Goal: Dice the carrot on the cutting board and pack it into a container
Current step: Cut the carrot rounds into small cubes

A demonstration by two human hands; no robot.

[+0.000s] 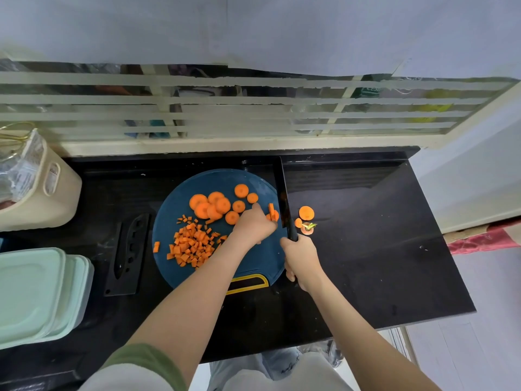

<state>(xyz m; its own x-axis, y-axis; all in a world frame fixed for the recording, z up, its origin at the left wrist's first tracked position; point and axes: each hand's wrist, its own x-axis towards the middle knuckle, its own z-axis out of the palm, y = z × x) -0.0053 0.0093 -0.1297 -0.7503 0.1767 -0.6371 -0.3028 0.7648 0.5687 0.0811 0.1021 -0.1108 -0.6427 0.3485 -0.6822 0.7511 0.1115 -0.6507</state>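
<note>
Dicing in progress: left hand (253,225) pinches stacked carrot slices (273,214) at the cutting board's (214,179) 3 o'clock; right hand (301,258) grips the knife (283,198) just beside them. Next move probably needs a downward cut, fingertips kept clear.

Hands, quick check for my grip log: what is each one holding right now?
Left hand: pinches a few upright carrot slices on the cutting board.
Right hand: grips the black knife by its handle.
</note>
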